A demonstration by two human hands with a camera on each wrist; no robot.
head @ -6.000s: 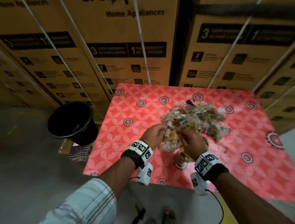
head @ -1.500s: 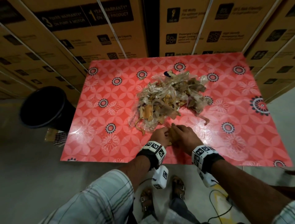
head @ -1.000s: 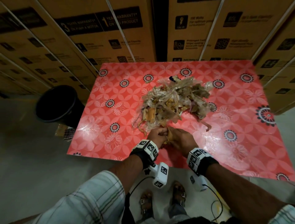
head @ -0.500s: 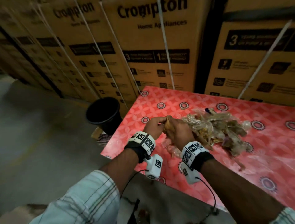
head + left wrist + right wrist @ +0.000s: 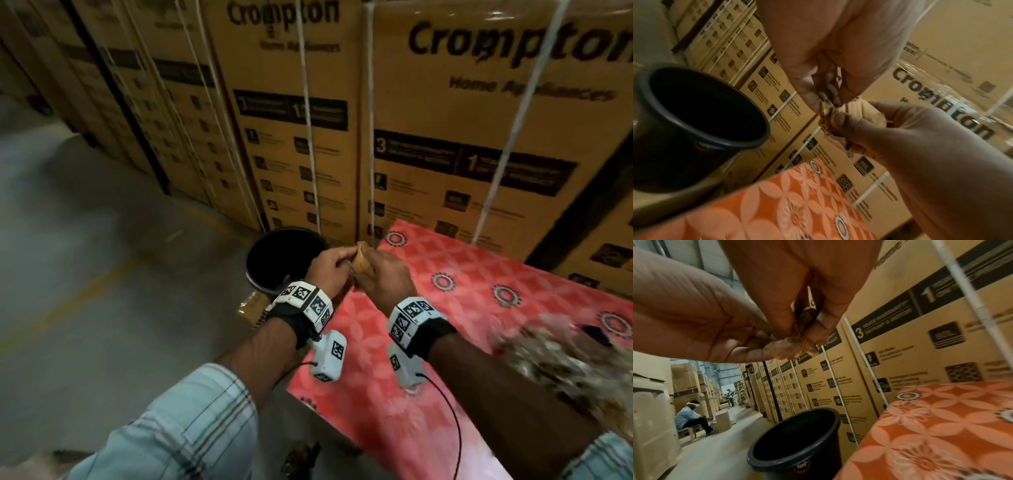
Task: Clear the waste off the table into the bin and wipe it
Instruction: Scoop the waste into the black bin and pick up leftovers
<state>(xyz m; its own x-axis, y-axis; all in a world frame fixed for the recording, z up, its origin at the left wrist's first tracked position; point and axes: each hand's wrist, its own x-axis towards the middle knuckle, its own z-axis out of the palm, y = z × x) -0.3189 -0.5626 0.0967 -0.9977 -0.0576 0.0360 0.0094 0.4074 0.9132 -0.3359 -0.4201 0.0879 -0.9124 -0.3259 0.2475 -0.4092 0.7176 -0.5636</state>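
Note:
Both my hands hold a small wad of brown paper and plastic scraps point(image 5: 360, 261) between them, above the table's left edge beside the black bin point(image 5: 274, 260). My left hand point(image 5: 334, 265) pinches the wad point(image 5: 830, 113) with its fingertips; my right hand point(image 5: 378, 274) grips the wad point(image 5: 791, 345) from the other side. The bin point(image 5: 795, 439) stands on the floor with its mouth open below and to the left of the hands. The rest of the waste pile point(image 5: 561, 356) lies on the red flowered table point(image 5: 462, 284), at the right.
Stacked cardboard appliance boxes point(image 5: 462, 120) rise close behind the table and bin. Grey concrete floor point(image 5: 85, 274) spreads to the left. Far down the aisle a seated person point(image 5: 689, 417) shows in the right wrist view. A cable point(image 5: 448, 411) hangs from my right wrist camera.
Both hands have lifted a wad of scraps off the pile and carried it left, from the table's middle to its left edge near the bin. My head has turned left too.

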